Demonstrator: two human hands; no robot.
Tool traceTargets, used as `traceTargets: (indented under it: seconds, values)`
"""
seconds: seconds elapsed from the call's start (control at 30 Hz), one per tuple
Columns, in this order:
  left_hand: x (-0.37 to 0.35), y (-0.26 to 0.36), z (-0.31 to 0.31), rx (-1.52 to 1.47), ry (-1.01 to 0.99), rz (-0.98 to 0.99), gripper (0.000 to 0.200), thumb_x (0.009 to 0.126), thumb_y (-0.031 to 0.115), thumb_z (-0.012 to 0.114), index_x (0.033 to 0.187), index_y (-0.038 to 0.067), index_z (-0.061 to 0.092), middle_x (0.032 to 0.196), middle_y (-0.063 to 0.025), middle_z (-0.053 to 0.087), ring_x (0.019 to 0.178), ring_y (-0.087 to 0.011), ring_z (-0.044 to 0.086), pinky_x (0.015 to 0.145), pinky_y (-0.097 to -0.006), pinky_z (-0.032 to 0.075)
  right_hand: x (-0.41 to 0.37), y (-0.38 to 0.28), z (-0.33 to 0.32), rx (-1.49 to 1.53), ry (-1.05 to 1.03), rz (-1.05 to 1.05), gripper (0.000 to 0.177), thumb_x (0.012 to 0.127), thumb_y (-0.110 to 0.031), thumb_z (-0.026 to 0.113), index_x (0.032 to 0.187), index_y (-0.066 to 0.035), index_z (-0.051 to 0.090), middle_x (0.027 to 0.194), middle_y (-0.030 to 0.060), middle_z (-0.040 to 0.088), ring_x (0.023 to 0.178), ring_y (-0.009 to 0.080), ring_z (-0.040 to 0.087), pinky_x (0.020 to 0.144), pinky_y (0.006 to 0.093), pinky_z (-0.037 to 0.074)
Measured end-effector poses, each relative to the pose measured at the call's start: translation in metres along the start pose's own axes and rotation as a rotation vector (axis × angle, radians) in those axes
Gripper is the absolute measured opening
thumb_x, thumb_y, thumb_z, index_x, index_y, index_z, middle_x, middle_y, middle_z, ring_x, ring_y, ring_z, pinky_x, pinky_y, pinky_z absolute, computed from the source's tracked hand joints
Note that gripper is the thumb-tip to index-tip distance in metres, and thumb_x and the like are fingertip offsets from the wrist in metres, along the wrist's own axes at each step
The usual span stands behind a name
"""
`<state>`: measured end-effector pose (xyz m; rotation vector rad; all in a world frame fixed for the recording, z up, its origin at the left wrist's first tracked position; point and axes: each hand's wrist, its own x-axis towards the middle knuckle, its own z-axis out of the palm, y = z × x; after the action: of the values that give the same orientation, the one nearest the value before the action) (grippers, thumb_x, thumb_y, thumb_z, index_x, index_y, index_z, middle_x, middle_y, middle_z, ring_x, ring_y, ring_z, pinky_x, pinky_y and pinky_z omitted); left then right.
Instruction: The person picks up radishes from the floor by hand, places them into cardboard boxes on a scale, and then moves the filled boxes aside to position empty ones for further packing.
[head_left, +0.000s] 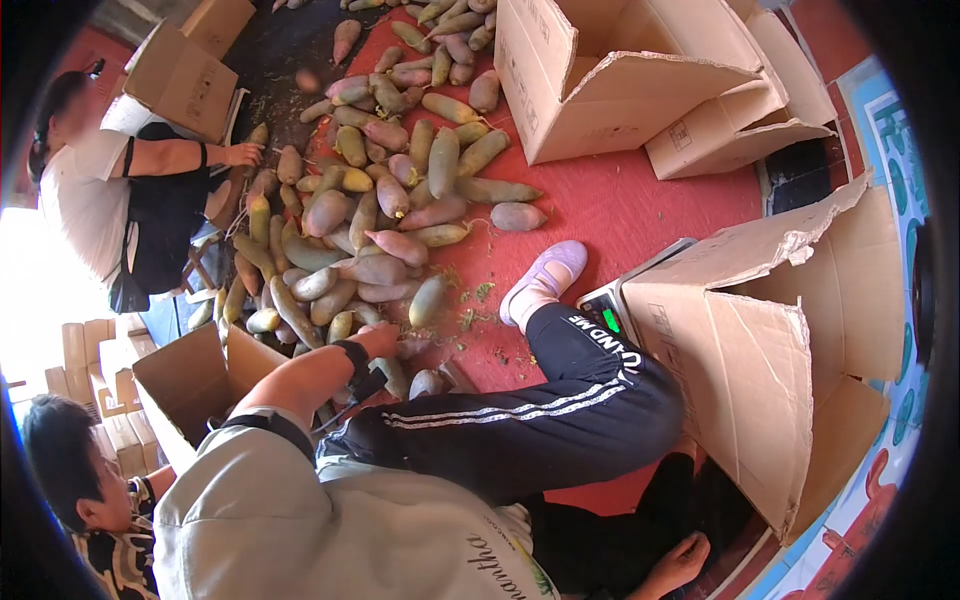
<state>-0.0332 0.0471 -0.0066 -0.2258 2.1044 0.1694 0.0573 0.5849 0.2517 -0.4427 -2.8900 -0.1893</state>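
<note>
My left hand, on a strapped wrist, is low over the near edge of a heap of pink and green root vegetables. Its fingers are too blurred to tell whether they hold one. One greenish root lies just beyond it, and a paler one is nearer my leg. At the lower right, my right hand rests beside dark cloth, its fingers loosely apart and nothing visible in them.
Open cardboard boxes stand at the right, upper right and left. A scale with a green display sits beside my shoe on red flooring. One person reaches into the heap; another is at lower left.
</note>
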Motion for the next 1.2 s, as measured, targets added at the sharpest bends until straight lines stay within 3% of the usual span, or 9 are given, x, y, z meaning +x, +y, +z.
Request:
traceTargets:
  seconds: [0.03,0.27,0.37,0.57,0.87,0.97,1.07,1.17,1.2]
  values:
    - [0.005,-0.002,0.014,0.002,0.010,0.014,0.038,0.073,0.031,0.059,0.102,0.007,0.057,0.095,-0.0146,0.060,0.096,-0.0311,0.056,0.080,-0.0417,0.046,0.000,0.001,0.001,0.004,-0.002,0.003,0.025,0.088,-0.022,0.049,0.083,0.000,0.060,0.079,0.0138,0.060,0.067,0.0306,0.059,0.057,0.0382,0.048]
    - [0.028,-0.003,0.041,-0.001,-0.021,-0.124,0.039,0.070,0.027,0.064,0.101,0.004,0.059,0.093,-0.0131,0.061,0.107,-0.0338,0.048,0.084,-0.0408,0.044,0.000,-0.001,0.001,-0.008,-0.026,0.033,0.027,0.088,-0.023,0.049,0.083,0.001,0.060,0.078,0.0150,0.061,0.065,0.0315,0.059,0.055,0.0380,0.048]
    - [0.025,0.000,0.029,0.257,-0.163,0.008,0.041,0.069,0.027,0.064,0.104,0.006,0.061,0.109,-0.0144,0.058,0.103,-0.0298,0.055,0.083,-0.0391,0.046,0.003,-0.004,-0.002,0.019,-0.003,-0.014,0.029,0.089,-0.024,0.049,0.082,0.002,0.060,0.078,0.0155,0.061,0.063,0.0320,0.059,0.053,0.0379,0.048]
    - [0.016,0.026,-0.001,0.158,-0.316,0.057,0.033,0.066,0.027,0.065,0.094,0.009,0.066,0.091,-0.0104,0.065,0.088,-0.0241,0.062,0.075,-0.0396,0.049,0.002,-0.002,0.000,0.033,0.011,-0.023,0.026,0.088,-0.023,0.051,0.082,0.002,0.060,0.077,0.0154,0.061,0.063,0.0321,0.059,0.052,0.0385,0.047]
    - [0.003,0.031,-0.108,0.027,0.086,0.052,0.046,0.066,0.034,0.067,0.098,0.002,0.061,0.096,-0.0139,0.063,0.091,-0.0259,0.061,0.077,-0.0376,0.049,-0.003,0.000,0.000,0.032,-0.005,-0.034,0.026,0.089,-0.023,0.049,0.083,0.000,0.059,0.077,0.0142,0.059,0.064,0.0315,0.058,0.053,0.0392,0.046]
    - [0.004,0.030,-0.134,0.092,0.157,0.083,0.057,0.067,0.042,0.068,0.105,0.003,0.050,0.098,-0.0178,0.060,0.091,-0.0331,0.058,0.079,-0.0414,0.046,-0.006,0.001,0.000,0.034,-0.002,0.002,0.024,0.089,-0.022,0.049,0.082,-0.001,0.060,0.076,0.0135,0.059,0.064,0.0311,0.057,0.054,0.0391,0.046]
    - [-0.017,0.042,-0.175,0.187,0.409,0.110,0.053,0.069,0.038,0.066,0.103,0.000,0.053,0.095,-0.0174,0.061,0.092,-0.0298,0.059,0.079,-0.0382,0.047,-0.013,0.020,0.012,0.118,-0.084,0.085,0.013,0.084,-0.007,0.048,0.088,0.003,0.054,0.085,0.0186,0.055,0.079,0.0357,0.055,0.067,0.0405,0.044]
    - [-0.052,0.057,-0.220,-0.018,0.467,0.085,0.055,0.069,0.039,0.066,0.103,-0.001,0.050,0.096,-0.0180,0.061,0.093,-0.0330,0.058,0.079,-0.0407,0.046,-0.013,0.020,0.011,0.116,-0.100,0.034,0.013,0.085,-0.007,0.048,0.090,0.004,0.054,0.088,0.0189,0.055,0.081,0.0353,0.055,0.068,0.0396,0.045]
    - [-0.060,0.060,-0.230,-0.162,0.647,0.113,0.052,0.070,0.036,0.066,0.102,-0.002,0.049,0.094,-0.0191,0.060,0.090,-0.0303,0.059,0.077,-0.0393,0.047,-0.013,0.020,0.012,0.113,-0.082,0.029,0.013,0.085,-0.007,0.048,0.090,0.004,0.054,0.087,0.0190,0.056,0.080,0.0351,0.055,0.068,0.0395,0.045]
